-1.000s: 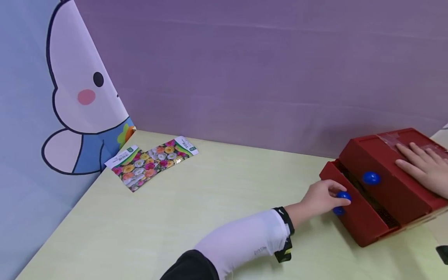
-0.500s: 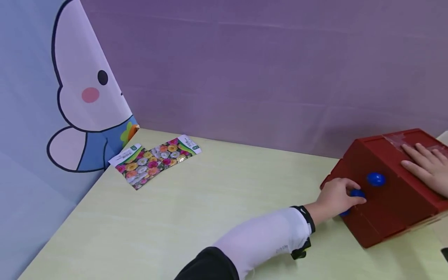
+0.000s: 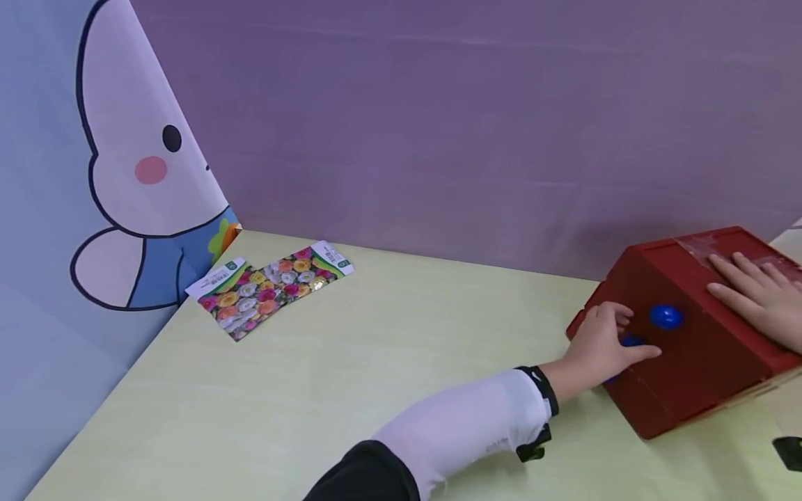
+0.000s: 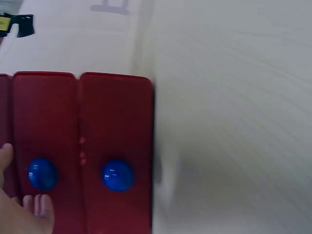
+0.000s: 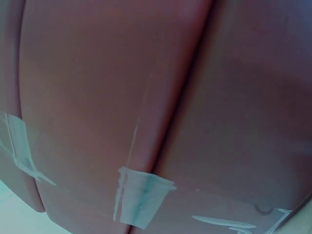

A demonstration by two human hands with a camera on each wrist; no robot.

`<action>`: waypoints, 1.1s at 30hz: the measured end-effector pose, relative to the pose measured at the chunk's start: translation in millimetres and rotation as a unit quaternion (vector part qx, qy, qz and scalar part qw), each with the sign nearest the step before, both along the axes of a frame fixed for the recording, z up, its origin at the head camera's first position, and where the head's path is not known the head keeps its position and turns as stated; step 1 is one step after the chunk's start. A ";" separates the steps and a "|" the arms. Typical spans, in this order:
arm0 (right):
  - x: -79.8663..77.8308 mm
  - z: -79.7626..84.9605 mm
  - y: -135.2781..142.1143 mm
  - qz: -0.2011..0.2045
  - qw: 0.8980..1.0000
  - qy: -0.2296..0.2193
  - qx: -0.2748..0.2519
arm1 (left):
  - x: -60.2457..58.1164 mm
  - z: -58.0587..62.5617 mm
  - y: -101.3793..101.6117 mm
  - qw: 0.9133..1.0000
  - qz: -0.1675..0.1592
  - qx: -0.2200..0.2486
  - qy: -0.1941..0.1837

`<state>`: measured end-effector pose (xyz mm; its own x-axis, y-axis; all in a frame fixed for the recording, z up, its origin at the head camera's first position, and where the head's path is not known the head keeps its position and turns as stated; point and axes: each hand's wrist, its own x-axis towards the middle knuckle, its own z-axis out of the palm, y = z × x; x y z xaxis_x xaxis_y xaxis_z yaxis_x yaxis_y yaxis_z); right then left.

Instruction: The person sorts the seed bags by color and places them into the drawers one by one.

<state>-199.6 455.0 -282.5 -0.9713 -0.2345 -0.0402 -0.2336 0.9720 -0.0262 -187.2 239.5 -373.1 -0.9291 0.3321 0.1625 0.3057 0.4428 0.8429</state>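
A red box of drawers [image 3: 702,348] with round blue knobs stands at the right of the table, all visible drawer fronts closed. My left hand [image 3: 598,348] is at its front, thumb and fingers spread about the middle blue knob [image 3: 631,341]. In the left wrist view the fingers [image 4: 45,207] lie beside a blue knob [image 4: 42,174], not gripping it. Another knob [image 3: 665,317] sits higher up. On the top of the box my right hand [image 3: 761,296] rests flat, fingers straight. The right wrist view shows red panels [image 5: 97,97] with clear tape, and no hand.
Two flower-printed packets [image 3: 269,289] lie overlapping at the table's back left. A purple backdrop [image 3: 407,139] rises behind the table [image 3: 376,334], and a blue cartoon-printed one [image 3: 44,278] stands at left. A dark object [image 3: 788,452] shows at the right edge.
The drawer, partly out with soil-like dark contents showing, has been pushed in by my left hand. Its fingers have since loosened from the knob. My right hand has stayed on top.
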 end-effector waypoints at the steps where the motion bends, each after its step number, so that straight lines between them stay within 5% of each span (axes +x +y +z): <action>1: 0.0 1.1 -2.9 -0.031 0.999 -0.013 -0.003 | 0.5 2.0 -0.5 1.000 0.000 0.020 -0.004; 4: -0.3 2.1 -4.4 -0.035 0.999 -0.019 0.011 | 2.4 11.2 -0.3 0.998 -0.011 0.055 0.001; 9: -2.9 1.8 -5.1 -0.052 0.999 -0.006 0.002 | 6.1 26.1 4.4 0.999 -0.023 0.034 0.031; 17: -1.8 1.7 -4.3 -0.035 0.999 -0.016 -0.002 | 1.2 29.7 5.9 0.997 -0.010 0.053 0.050; 29: -4.7 -2.1 -5.6 -0.074 0.996 -0.016 -0.039 | 5.2 25.4 -14.5 0.994 -0.015 0.107 0.019; 33: -3.3 -1.5 -6.1 -0.066 0.997 -0.001 -0.052 | 10.0 24.4 -24.9 0.988 -0.012 0.152 -0.022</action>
<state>-202.9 448.8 -284.0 -0.9938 -0.1086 -0.0241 -0.1047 0.9862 -0.1281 -177.2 214.7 -348.7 -0.9295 0.2971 0.2187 0.2744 0.1605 0.9481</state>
